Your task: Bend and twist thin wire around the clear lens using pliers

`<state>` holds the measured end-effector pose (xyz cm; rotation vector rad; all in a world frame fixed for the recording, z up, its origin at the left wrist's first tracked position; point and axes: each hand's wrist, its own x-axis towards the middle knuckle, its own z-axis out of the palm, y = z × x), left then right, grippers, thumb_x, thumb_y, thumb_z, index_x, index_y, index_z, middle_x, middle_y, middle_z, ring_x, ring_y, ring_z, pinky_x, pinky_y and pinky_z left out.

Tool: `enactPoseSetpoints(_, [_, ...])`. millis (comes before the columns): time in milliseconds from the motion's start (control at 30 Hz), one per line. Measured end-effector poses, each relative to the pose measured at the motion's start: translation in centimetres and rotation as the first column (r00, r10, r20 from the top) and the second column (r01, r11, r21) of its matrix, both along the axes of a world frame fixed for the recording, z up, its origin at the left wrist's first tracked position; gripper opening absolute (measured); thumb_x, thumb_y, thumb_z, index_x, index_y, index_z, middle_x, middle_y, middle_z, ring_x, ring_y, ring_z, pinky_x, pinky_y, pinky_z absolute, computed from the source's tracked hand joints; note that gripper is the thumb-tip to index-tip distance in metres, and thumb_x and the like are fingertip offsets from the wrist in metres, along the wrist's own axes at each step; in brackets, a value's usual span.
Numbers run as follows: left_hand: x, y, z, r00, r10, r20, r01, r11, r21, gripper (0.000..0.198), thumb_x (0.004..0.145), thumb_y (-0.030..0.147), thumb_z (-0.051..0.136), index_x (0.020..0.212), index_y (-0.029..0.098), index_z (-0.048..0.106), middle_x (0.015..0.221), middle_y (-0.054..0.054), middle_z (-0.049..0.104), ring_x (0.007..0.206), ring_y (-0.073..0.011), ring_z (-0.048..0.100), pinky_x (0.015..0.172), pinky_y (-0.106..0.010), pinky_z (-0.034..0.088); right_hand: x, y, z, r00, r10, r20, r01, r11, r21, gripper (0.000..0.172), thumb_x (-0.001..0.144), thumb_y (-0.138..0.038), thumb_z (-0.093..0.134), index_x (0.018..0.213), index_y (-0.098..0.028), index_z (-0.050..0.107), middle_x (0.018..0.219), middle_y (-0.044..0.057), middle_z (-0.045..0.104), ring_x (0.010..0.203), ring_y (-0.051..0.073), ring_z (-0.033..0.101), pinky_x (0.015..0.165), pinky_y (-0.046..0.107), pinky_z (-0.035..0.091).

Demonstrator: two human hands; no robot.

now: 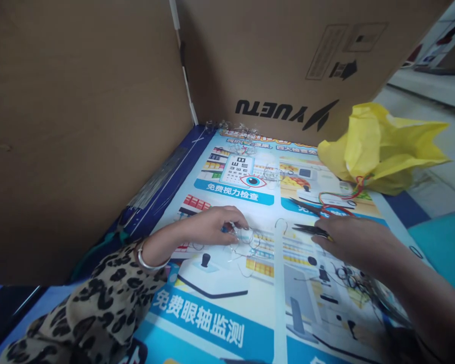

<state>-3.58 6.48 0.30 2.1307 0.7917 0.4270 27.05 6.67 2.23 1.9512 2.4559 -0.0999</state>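
Note:
My left hand (212,226), with a bangle at the wrist, is at the middle of the poster. Its thumb and fingertips close on a tangle of fine clear-looking wire (255,245). Right of it, my right hand (351,240) grips small needle-nose pliers (311,229) with dark jaws pointing left. Just beyond the pliers lie scissors (307,205) with red handles, near the right knuckles. A short curved piece of wire (281,225) shows between the two hands. What the right palm covers is hidden.
A printed poster (212,303) covers the table. Cardboard walls (98,101) stand left and behind. A yellow bag (379,146) and coloured cords (345,194) sit at right. Wire bundles (275,173) lie at the back; dark wire loops (351,278) lie below my right hand. Green-handled pliers (116,235) are at left.

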Motion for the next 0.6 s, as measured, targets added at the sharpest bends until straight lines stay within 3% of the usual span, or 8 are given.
enactPoseSetpoints(100, [0.0,0.0,-0.2,1.0,-0.015,0.017,0.015,1.0,-0.024,0.03,0.074,0.016,0.061,0.103,0.017,0.058,0.107,-0.008,0.057,0.096,-0.0153,0.055,0.081,-0.028,0.048,-0.3,0.0,0.1,0.95,0.136,0.281,-0.112,0.989,-0.101,0.031,0.084,-0.036,0.036,0.076,-0.022,0.062,0.078,0.011,0.067,0.067,0.024,0.061,0.05,0.03,0.027])
enactPoseSetpoints(233, [-0.2,0.2,-0.5,0.998,-0.03,0.054,0.034,0.997,-0.064,0.03,0.075,0.015,0.06,0.105,0.018,0.058,0.107,-0.007,0.057,0.097,-0.0144,0.055,0.082,-0.028,0.048,-0.5,0.2,-0.7,0.937,0.116,0.331,-0.078,0.989,-0.128,0.029,0.082,-0.041,0.039,0.078,-0.022,0.061,0.082,0.009,0.067,0.072,0.027,0.062,0.052,0.03,0.034])
enactPoseSetpoints(367, [-0.3,0.3,-0.6,0.999,-0.029,0.039,0.032,0.997,-0.069,0.029,0.075,0.016,0.059,0.104,0.016,0.058,0.107,-0.009,0.058,0.096,-0.0148,0.056,0.081,-0.028,0.047,-0.1,0.5,-1.6,0.953,0.108,0.284,-0.083,0.992,-0.099,0.028,0.079,-0.043,0.042,0.079,-0.022,0.062,0.079,0.009,0.067,0.07,0.026,0.062,0.053,0.032,0.037])
enactPoseSetpoints(467, [-0.3,0.3,-0.6,1.0,-0.018,0.02,0.019,0.998,-0.06,0.029,0.075,0.013,0.058,0.103,0.015,0.059,0.105,-0.008,0.059,0.095,-0.0147,0.057,0.081,-0.027,0.046,-0.3,0.6,-1.4,0.972,0.065,0.225,-0.053,0.997,-0.061,0.031,0.078,-0.045,0.044,0.079,-0.022,0.064,0.079,0.01,0.067,0.067,0.026,0.061,0.052,0.031,0.037])
enactPoseSetpoints(533, [-0.2,0.3,-0.7,1.0,-0.019,0.024,0.02,0.999,-0.044,0.03,0.074,0.012,0.058,0.104,0.017,0.059,0.104,-0.007,0.06,0.094,-0.0144,0.056,0.082,-0.027,0.045,-1.3,0.2,-0.9,0.991,0.022,0.132,-0.023,1.0,0.01,0.036,0.078,-0.049,0.043,0.085,-0.021,0.063,0.081,0.01,0.067,0.067,0.025,0.06,0.053,0.031,0.038])
enactPoseSetpoints(600, [-0.2,0.3,-0.8,0.999,-0.028,0.034,0.029,0.999,-0.036,0.03,0.074,0.013,0.059,0.104,0.017,0.059,0.104,-0.006,0.061,0.093,-0.0143,0.057,0.081,-0.027,0.045,-3.0,-0.4,-0.6,0.997,0.046,-0.062,-0.045,0.999,0.03,0.036,0.079,-0.05,0.044,0.088,-0.021,0.063,0.08,0.007,0.067,0.068,0.021,0.06,0.055,0.029,0.04])
